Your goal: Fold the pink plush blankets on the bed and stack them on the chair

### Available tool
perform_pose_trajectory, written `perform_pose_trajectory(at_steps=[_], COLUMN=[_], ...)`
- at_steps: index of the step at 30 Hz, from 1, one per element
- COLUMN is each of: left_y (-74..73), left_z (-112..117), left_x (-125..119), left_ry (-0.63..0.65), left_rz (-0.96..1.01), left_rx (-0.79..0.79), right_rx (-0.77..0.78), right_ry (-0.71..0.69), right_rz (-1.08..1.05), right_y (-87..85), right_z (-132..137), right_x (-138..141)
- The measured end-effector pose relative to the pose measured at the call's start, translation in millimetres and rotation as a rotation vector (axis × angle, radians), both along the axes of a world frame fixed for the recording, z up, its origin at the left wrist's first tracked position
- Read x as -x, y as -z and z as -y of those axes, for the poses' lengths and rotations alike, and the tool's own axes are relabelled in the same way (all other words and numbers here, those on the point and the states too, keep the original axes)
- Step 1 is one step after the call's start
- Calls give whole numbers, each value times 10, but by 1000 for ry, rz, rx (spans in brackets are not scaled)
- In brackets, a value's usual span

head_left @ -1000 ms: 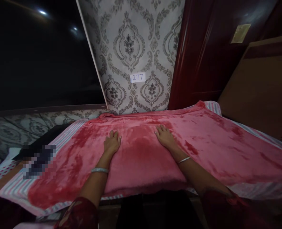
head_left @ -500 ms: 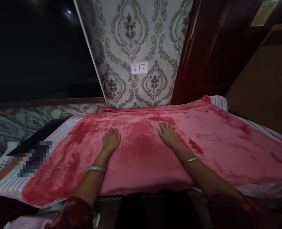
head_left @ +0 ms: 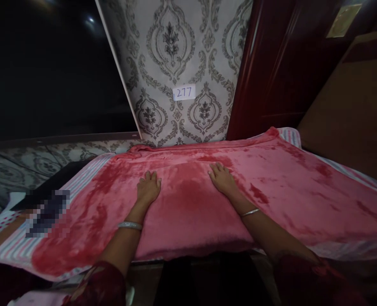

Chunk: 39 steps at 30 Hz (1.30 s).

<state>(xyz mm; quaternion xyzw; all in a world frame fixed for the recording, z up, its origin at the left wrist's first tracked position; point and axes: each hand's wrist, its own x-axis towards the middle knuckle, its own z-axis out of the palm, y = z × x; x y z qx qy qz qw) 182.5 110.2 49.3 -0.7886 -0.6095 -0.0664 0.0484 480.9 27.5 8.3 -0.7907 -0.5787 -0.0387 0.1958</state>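
Observation:
A plush pink-red blanket is spread over a flat surface, with darker brushed patches in its pile. Both my hands lie on it, palms down. My left hand rests left of the middle, its fingers a little apart and nothing held. Right of the middle, my right hand presses flat on the fabric with fingers stretched out. Under the blanket, a striped cloth shows along the left side and at the back right corner. The blanket's far edge is slightly rumpled.
A large dark television screen stands at the back left. Patterned wallpaper carries a paper label reading 277. Dark red wood and a brown cardboard box bound the right. A blurred-out patch covers something at the left edge.
Both hands stay at nearly the same places on the blanket. The camera view has shifted very slightly.

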Motion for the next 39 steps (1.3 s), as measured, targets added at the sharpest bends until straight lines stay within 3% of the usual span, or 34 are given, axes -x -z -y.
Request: perform_pose_trajectory(at_steps=[8, 13, 16, 18, 22, 25, 29, 39], left_y=[-36, -258, -405, -430, -215, 66, 288, 360], left_z=[6, -28, 207, 543, 1343, 1675, 1715, 1675], left_x=[25, 88, 87, 48, -69, -137, -168, -169], left_ry=[-4, -6, 2, 123, 462, 479, 445, 480], left_rz=[90, 120, 106, 76, 26, 16, 11, 32], left_rx=[64, 183, 107, -38, -86, -74, -111, -94], right_rx=[68, 203, 183, 92, 31, 62, 37, 43], right_ry=[18, -5, -4, -98, -342, -368, -339, -343], right_rz=[-36, -65, -42, 21, 91, 111, 120, 102], right_y=[-112, -354, -484, -501, -361, -210, -96, -59], right_z=[44, 73, 287, 548, 1104, 1311, 1330, 1321], right_x=[51, 10, 108, 281, 738, 948, 995, 991])
